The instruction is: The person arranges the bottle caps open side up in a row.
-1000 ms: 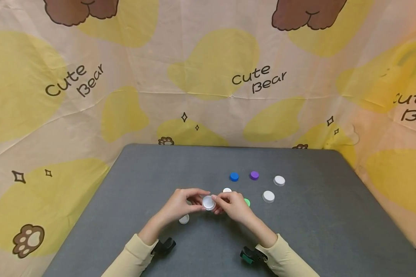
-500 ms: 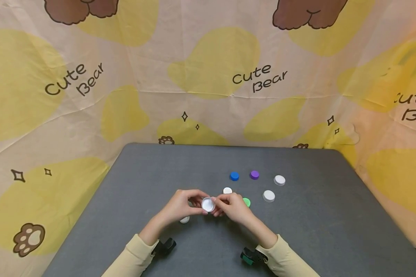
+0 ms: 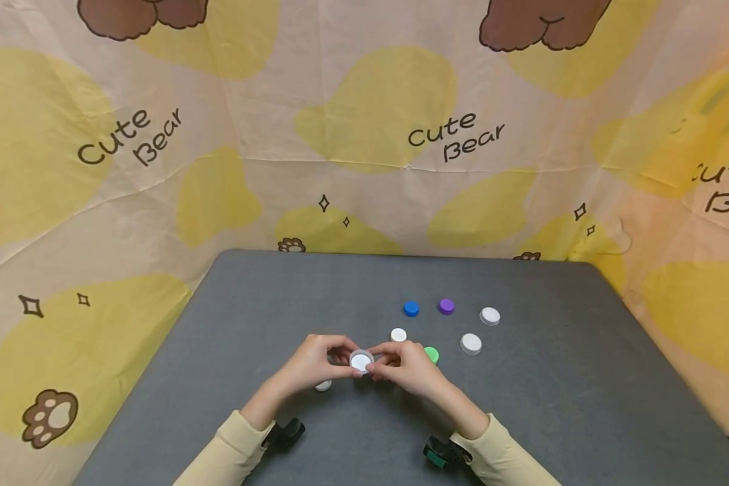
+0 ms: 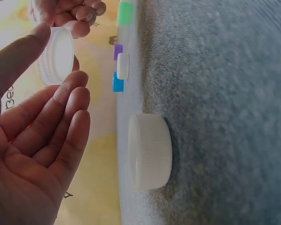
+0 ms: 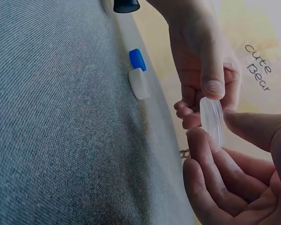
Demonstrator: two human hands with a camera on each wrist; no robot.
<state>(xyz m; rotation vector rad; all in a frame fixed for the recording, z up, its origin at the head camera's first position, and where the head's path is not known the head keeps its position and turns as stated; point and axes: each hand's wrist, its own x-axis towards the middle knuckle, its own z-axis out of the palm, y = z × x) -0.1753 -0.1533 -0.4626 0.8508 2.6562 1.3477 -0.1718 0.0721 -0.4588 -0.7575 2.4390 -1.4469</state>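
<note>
Two pinches on one clear-rimmed round piece [image 3: 360, 362]: left hand [image 3: 318, 358] has its left side between thumb and fingertips, spare fingers loosely extended below and off it; right hand [image 3: 410, 366] has the right edge, thumb on the near side, forefinger at the far side. Piece is up off the table, between the hands, pale inner face toward the head camera, ridged sidewall visible from the left wrist. Just changed: over the last second it came slightly down and left, more clear rim now shows at its far side, and the right thumb shifted from the upper right edge to the lower right. Reads as a tilt plus regrip at the rim, so handling looks still in progress; whether any part turned or loosened, can't tell. Around the hands: white cap [image 3: 324, 385] on the table just below the left hand, partly covered by it; green cap [image 3: 431, 354] right behind the right hand; small white lid [image 3: 398, 335] just beyond the fingers. Farther out: blue cap [image 3: 411, 308], purple cap [image 3: 446, 307], then two wider white discs [image 3: 470, 343] to the right, near each other but apart. Grey table [image 3: 267, 297], printed backdrop [image 3: 364, 115] behind.
</note>
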